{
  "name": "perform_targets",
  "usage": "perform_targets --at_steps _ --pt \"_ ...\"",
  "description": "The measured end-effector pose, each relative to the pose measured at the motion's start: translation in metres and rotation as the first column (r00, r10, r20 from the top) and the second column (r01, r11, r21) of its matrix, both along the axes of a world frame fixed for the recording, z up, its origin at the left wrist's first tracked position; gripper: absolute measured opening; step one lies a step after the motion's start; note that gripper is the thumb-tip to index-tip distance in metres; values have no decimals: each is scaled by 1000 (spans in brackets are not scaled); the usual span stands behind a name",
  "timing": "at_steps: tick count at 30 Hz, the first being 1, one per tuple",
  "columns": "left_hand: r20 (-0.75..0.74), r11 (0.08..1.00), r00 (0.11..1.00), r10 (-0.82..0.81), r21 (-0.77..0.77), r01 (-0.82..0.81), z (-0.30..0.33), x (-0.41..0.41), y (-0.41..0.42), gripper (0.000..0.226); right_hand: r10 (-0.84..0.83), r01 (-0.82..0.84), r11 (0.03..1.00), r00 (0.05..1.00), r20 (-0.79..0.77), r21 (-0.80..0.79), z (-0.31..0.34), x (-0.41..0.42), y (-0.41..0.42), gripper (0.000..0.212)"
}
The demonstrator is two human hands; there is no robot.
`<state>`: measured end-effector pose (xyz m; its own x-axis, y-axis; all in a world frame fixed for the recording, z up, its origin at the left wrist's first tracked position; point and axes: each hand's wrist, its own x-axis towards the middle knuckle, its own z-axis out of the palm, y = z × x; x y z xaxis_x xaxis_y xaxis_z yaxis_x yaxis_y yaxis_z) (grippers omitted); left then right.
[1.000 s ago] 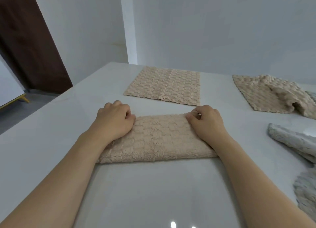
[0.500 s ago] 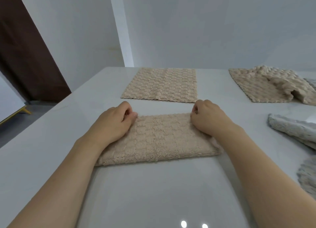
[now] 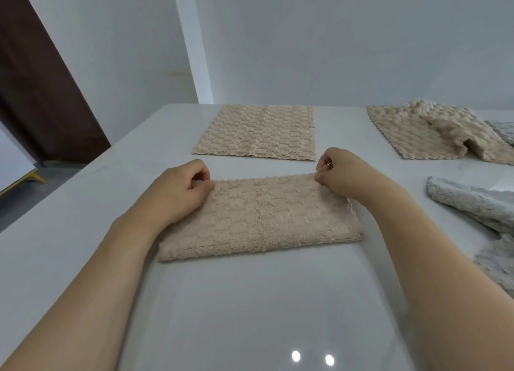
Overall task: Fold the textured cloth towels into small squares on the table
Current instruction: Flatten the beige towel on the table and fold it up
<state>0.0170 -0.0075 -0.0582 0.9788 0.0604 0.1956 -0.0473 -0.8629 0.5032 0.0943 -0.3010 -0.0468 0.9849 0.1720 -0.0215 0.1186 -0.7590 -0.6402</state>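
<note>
Now both hands pinch the far corners of the folded beige towel point(image 3: 258, 217) at the frame's centre on the tabletop point(image 3: 250, 309): left hand point(image 3: 178, 192) curled at its left corner, right hand point(image 3: 342, 173) at its right corner.

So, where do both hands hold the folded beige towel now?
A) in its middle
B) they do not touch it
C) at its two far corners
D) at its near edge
C: the left hand and right hand each pinch a far corner of the folded beige towel.
</note>
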Motion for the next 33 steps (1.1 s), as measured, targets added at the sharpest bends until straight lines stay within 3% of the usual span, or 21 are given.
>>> perform_targets --at_steps 5,10,12,13,15,18,20,23,27,33 --pt "74 972 997 -27 -231 43 -7 5 -3 10 -94 87 975 995 22 204 -9 4 -10 26" --pt "102 966 988 117 -242 -89 -13 12 -1 11 -154 133 949 986 55 285 -15 7 -10 35" --pt "59 975 985 165 -159 -154 -15 13 -3 8 -187 163 971 974 130 177 -16 8 -8 34" --pt "77 982 980 184 -46 -181 -13 12 -6 8 -187 179 982 966 177 61 -14 7 -5 34" --pt "227 970 954 197 99 -223 -6 8 -15 16 -141 195 965 949 281 -174 -6 2 5 36" --pt "357 992 926 123 -32 -119 7 -11 -47 25 -15 107 965 934 356 -239 3 -24 31 33" --pt "275 1000 961 -1 10 -1 1 -21 -71 36 105 -27 970 942 318 -243 -4 -47 46 35" --pt "87 968 986 -139 221 117 -18 -21 -87 50 227 -140 924 950 214 -357 -27 -65 51 47" --pt "-187 913 979 -81 380 148 -27 -18 -85 59 239 -154 884 960 145 -441 -37 -59 44 55" --pt "-267 922 964 10 375 95 -25 -19 -71 64 187 -132 876 980 74 -463 -36 -50 25 57"
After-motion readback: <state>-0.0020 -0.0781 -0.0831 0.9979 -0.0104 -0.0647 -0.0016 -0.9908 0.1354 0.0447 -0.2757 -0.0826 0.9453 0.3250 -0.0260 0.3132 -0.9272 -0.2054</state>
